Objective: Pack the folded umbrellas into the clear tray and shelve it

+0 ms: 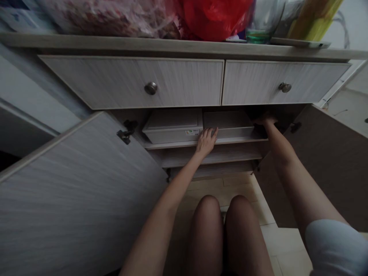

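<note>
Two pale, shallow boxes stand side by side on the top shelf of an open cabinet. The left box (175, 124) has a small label on its front. My left hand (206, 142) rests with fingers spread at the front where the boxes meet, touching the right box (228, 123) near its left end. Beyond that box's right end, my right hand (267, 119) reaches into the dark side of the compartment. Its fingers are mostly lost in shadow, so whether they grip the box or anything else cannot be made out.
Cabinet doors swing out at the left (86, 195) and right (324, 165). Two knobbed drawers (184, 82) sit above the opening, and a lower shelf (230, 152) below. On the countertop (120, 43) stand a red plastic bag (214, 19) and a glass (263, 23). My knees are close below.
</note>
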Motion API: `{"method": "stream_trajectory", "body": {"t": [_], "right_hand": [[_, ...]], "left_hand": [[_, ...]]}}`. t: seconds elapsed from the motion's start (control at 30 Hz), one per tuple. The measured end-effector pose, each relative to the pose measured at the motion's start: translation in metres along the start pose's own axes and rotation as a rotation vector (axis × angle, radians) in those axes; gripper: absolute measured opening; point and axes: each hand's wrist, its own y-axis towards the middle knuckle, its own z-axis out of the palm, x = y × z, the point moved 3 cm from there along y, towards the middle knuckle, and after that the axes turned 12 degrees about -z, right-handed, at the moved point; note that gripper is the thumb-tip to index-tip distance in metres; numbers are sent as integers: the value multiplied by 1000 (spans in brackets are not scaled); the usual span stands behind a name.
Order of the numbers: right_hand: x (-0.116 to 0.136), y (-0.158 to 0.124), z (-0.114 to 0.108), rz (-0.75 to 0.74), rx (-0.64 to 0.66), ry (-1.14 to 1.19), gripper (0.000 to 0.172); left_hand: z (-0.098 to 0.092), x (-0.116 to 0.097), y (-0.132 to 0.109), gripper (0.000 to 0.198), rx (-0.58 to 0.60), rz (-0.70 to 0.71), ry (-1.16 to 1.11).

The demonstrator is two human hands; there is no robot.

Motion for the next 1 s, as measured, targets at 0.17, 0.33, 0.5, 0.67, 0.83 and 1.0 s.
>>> {"method": "stream_trajectory", "body": {"t": [0.17, 0.33, 0.5, 0.67, 0.83, 1.0], "right_hand": [[-1, 8, 27, 77, 92, 63, 102], [10, 17, 38, 114, -97, 94, 87], [13, 19, 37, 2, -197, 96, 76], [4, -4, 34, -59, -173, 36, 70], [-1, -29, 44, -78, -41, 73, 61], [-3, -58, 25, -108, -197, 203, 58]], "left_hand": [[1, 2, 1, 53, 13, -5, 4], [3, 3, 2, 54, -18, 3, 38], [3, 2, 4, 53, -30, 10, 27], [2, 0, 1, 53, -38, 4, 23], [-1, -5, 3, 54, -25, -10, -20], [-38, -11, -26, 54, -74, -73, -165]]}}
